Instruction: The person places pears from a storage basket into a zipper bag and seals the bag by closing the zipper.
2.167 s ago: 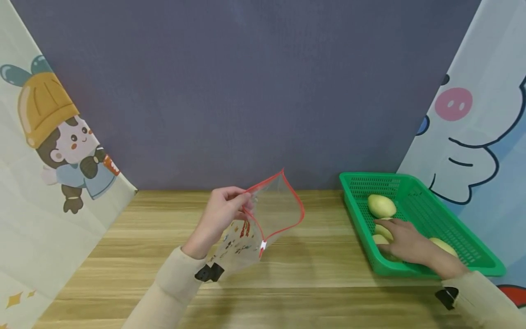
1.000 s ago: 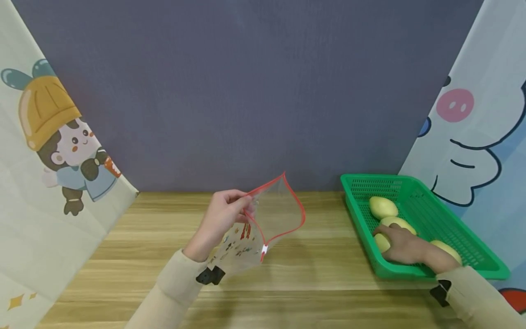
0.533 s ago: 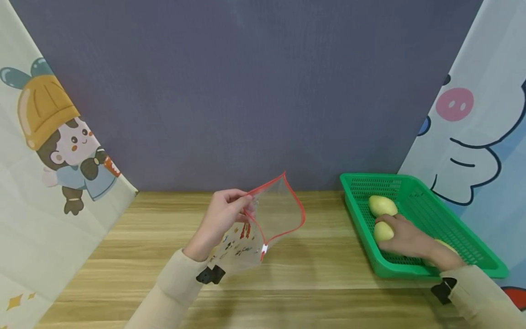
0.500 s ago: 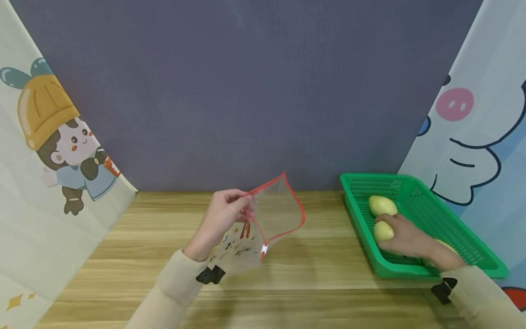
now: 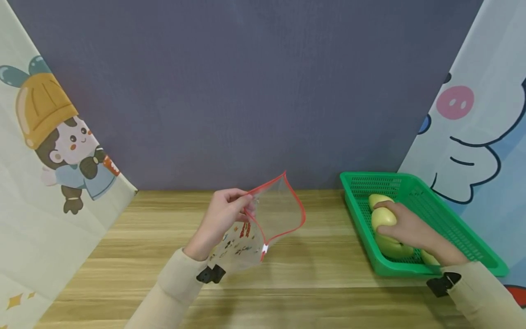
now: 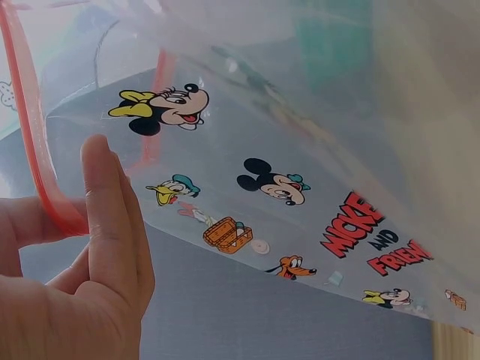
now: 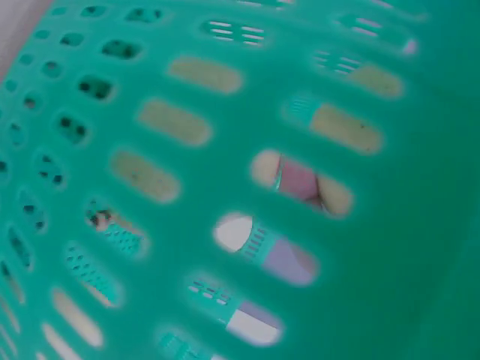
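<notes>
My left hand [image 5: 226, 210] pinches the rim of a clear zip bag [image 5: 279, 210] between thumb and fingers. The bag's mouth, edged in red, gapes toward the right, and a white slider sits at its lower corner. Cartoon prints cover the bag [image 6: 315, 225] in the left wrist view. Inside the green basket [image 5: 357, 228], my right hand [image 5: 411, 228] grips a yellow mango [image 5: 383, 218], thumb below and fingers above. Another mango [image 5: 381, 199] lies behind it, and one more [image 5: 393, 247] lies below the hand. My wrist partly hides a further mango [image 5: 429, 257].
The basket stands at the right of the wooden table [image 5: 320, 274], near the grey back wall [image 5: 255, 91]. Printed cloths hang on both sides. Blurred perforated basket wall [image 7: 225, 135] fills the right wrist view.
My right hand shifted over the mangoes and took hold of one. It has since lifted that mango slightly, uncovering another beneath. My left hand and the bag stay nearly still.
</notes>
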Demonstrator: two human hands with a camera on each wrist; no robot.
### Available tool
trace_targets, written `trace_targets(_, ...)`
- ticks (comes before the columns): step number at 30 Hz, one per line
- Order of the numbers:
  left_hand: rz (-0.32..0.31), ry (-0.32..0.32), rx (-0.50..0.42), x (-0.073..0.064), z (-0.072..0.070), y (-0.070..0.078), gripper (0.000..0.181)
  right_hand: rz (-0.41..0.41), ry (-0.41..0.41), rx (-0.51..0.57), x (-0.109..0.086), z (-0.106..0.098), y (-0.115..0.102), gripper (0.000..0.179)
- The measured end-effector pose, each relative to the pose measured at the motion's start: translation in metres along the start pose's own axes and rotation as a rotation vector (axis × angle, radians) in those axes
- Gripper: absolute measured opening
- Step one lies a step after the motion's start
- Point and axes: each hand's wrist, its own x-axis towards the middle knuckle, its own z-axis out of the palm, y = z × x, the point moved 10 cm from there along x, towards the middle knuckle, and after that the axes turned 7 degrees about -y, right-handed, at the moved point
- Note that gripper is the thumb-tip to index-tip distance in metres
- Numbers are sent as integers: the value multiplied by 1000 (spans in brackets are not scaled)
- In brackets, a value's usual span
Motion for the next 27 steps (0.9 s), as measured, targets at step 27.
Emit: trace_targets(27, -21, -4, 24, 3, 4, -2, 20, -36, 40, 108, 4, -13, -49, 58)
